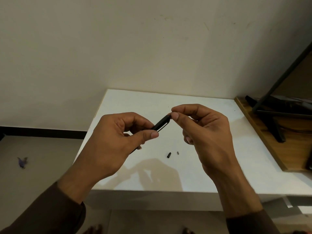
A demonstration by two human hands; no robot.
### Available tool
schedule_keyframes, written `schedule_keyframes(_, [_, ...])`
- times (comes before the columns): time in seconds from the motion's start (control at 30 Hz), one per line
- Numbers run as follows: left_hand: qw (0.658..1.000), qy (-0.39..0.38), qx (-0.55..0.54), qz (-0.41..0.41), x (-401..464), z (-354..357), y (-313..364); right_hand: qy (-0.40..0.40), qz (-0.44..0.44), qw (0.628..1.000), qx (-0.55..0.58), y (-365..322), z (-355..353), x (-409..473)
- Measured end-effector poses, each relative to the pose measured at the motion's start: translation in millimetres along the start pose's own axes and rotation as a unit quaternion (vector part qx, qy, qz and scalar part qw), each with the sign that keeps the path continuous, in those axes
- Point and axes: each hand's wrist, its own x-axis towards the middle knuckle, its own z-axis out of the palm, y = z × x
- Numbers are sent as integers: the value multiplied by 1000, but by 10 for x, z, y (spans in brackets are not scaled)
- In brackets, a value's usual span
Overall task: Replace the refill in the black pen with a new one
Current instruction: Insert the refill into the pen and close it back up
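The black pen (161, 124) is held above the white table (219, 149), slanting up to the right, its clip facing me. My left hand (116, 141) grips the pen's lower barrel between thumb and curled fingers; the lower end is hidden in that hand. My right hand (202, 129) pinches the pen's upper end with thumb and forefinger. On the table below lie a small black pen part (168, 154) and a tiny grey piece (178, 153). No refill is visible.
A wooden shelf (273, 146) with a black metal stand (270, 114) adjoins the table's right side. The wall rises behind the table. On the floor at left lies a small purple scrap (22, 162).
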Motion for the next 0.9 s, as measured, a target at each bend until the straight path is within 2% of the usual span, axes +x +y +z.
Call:
schedule_keyframes(0.27, [1000,5,-6,3,5,-13,10,-24,-6,1000,-12,4,9,-13])
schedule_keyframes(0.53, [1000,11,-8,-18,2,-11,12,-24,-59,992,-106,-37,17,-31])
schedule_keyframes(0.77, [999,18,-25,-31,1,-24,29,-1,-18,995,-97,-47,-66,-19])
schedule_keyframes(0.9, [998,23,-40,-36,-3,-40,29,15,29,984,-174,184,-207,27])
